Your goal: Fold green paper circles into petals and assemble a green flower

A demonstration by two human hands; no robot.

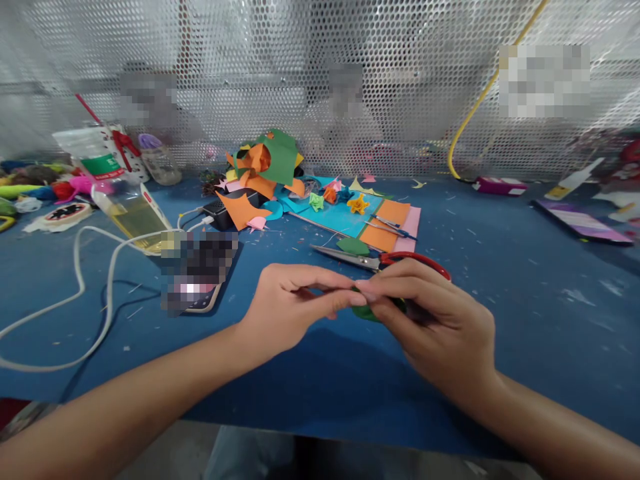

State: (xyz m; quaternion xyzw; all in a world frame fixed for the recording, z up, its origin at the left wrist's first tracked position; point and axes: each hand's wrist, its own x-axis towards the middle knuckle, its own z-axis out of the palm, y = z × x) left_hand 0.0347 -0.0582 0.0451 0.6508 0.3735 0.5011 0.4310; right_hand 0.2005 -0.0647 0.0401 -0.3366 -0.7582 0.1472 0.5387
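Observation:
Between both hands, above the blue table, is a small piece of green paper [367, 312], mostly covered by fingers. My left hand [290, 310] pinches its left end between thumb and forefinger. The fingertips of my right hand [435, 320] close on it from the other side, touching the left fingertips. Just behind the hands lie scissors [350, 257] with red handles, partly hidden by my right hand. A green paper leaf shape [353, 246] rests against the scissors' blades. Beyond them, tweezers [393, 227] lie on orange paper [385, 230].
Folded paper flowers [358, 204] sit on blue sheets, beside a heap of paper scraps [267, 163]. On the left are a phone [207, 267], a white cable [113, 267] and a tilted bottle [133, 213]. A purple device [583, 221] lies right. Perforated metal [400, 40] stands behind.

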